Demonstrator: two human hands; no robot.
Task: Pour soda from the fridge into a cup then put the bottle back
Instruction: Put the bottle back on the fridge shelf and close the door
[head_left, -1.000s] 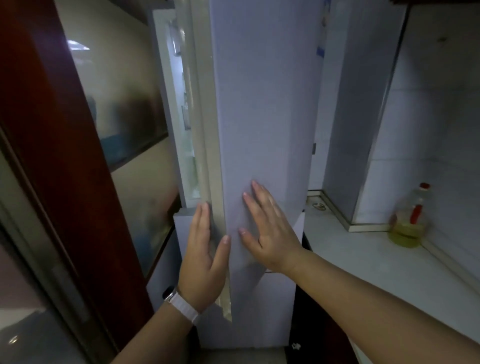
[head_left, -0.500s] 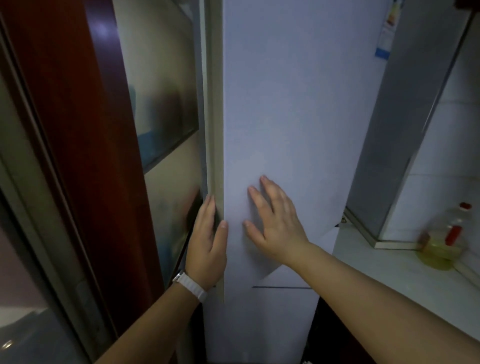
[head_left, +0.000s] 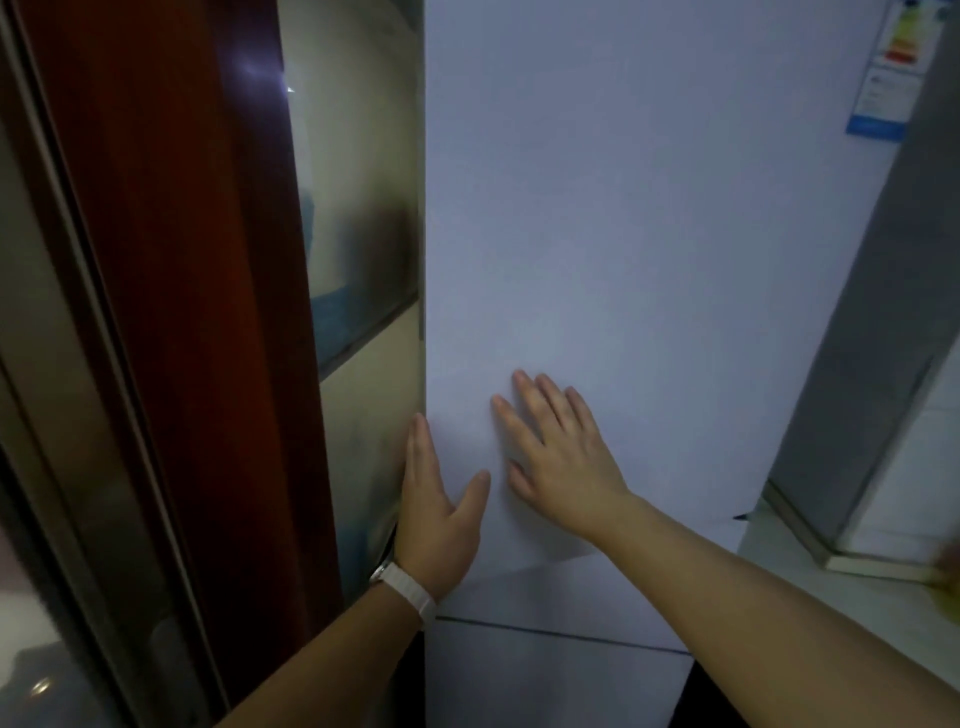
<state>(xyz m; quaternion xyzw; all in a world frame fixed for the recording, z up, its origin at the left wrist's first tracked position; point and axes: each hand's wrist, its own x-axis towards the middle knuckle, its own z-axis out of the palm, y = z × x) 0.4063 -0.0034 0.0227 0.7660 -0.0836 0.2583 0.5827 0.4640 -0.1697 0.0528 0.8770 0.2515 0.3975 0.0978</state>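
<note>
Right hand (head_left: 561, 462) lies flat, fingers spread, on the fridge door (head_left: 623, 234) mid-frame, left hand (head_left: 436, 509) straight along its left edge; soda bottle unseen, and pressing could pinch my left fingertips

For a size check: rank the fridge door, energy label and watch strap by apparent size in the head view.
1. fridge door
2. energy label
3. watch strap, smallest even though nearest the camera

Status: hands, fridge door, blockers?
Right hand flat on fridge door, left hand along its left edge. Door looks shut. No blockers seen.
</note>
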